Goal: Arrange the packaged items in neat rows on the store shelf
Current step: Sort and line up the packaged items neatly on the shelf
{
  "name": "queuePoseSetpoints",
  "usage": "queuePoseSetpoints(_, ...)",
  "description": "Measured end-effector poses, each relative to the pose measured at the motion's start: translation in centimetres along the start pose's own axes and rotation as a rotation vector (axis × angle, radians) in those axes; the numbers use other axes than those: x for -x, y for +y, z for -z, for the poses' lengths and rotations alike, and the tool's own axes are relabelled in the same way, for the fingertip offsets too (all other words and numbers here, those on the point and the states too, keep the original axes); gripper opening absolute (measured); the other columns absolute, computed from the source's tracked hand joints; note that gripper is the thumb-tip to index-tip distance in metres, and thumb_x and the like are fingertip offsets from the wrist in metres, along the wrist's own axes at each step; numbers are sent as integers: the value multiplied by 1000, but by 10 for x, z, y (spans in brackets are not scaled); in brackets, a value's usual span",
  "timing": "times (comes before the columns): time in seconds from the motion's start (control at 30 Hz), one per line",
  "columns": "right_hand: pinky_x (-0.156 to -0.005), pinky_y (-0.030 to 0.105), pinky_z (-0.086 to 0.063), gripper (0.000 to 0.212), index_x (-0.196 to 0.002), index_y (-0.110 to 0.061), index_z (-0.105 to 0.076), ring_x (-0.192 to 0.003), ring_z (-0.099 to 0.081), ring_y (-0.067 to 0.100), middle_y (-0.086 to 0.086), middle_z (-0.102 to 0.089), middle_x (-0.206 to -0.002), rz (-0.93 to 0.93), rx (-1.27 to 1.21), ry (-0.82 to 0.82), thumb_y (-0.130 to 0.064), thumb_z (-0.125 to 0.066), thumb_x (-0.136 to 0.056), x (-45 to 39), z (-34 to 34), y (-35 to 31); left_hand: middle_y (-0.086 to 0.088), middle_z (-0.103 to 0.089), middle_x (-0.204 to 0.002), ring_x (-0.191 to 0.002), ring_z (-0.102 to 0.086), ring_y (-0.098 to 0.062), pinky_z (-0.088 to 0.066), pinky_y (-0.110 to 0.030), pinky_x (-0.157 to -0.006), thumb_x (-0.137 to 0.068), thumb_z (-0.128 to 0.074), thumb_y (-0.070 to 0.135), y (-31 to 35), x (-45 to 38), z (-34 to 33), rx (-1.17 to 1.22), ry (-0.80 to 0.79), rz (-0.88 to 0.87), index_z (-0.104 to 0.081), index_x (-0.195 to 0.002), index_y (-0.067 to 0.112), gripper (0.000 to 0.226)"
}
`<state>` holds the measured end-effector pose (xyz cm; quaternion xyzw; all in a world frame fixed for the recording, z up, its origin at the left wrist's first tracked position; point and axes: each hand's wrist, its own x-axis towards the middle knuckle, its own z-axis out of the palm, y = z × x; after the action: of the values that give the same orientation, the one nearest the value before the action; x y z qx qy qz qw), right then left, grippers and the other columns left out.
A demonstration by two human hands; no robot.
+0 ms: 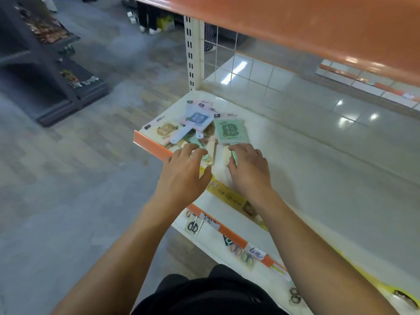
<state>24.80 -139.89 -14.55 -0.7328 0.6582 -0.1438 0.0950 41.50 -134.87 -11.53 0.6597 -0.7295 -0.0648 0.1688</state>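
A loose pile of packaged hand mirrors (193, 130) is seen at the left end of the white shelf (318, 169), a little above the middle of the frame. The packs are flat cards with paddle-shaped pieces and short handles; they are judged to be light, stiff and rather slippery, and the glass — if it is real — may be fragile. The best hold is probably at the handle or at the card's edge. The green pack (230, 131) lies to the right of the pile, apart from the blue one (197, 119) on top. Its green handle is pinched by the right hand (247, 169). The left hand (184, 171) is held over the front of the pile with fingers curled — whether something is gripped cannot be told. Both forearms are stretched forward from the lower frame.
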Motion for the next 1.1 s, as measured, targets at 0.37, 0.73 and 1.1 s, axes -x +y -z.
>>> queuePoseSetpoints(0.37,-89,40,-40,44,-136,-23,-51,-112,-50,29,4,-51,-135,-11,85,36,-11,-44,-94,-55,-6,1,-5,-50,-134,-117,-51,-29,-40,-42,-91,-90,-56,37,-5,-52,-22,-22,-36,-45,-53,-128,19,42)
queuePoseSetpoints(0.73,-91,37,-40,44,-126,-23,-57,-115,-52,26,3,-53,-129,-88,106,79,-14,-61,-83,-79,-5,-20,-3,-45,-137,-123,-45,-30,-34,-45,-99,-91,-50,37,-26,-139,-27,-47,-155,-190,-48,-131,19,44)
queuePoseSetpoints(1.1,-97,42,-36,33,-127,-27,-58,-122,-40,32,0,-44,-141,-333,106,158,-26,-51,-94,-93,-27,-35,-3,-51,-127,-113,-51,-32,-38,-42,-89,-92,-46,34,-61,-167,-35,2,-174,-336,-54,-123,19,36)
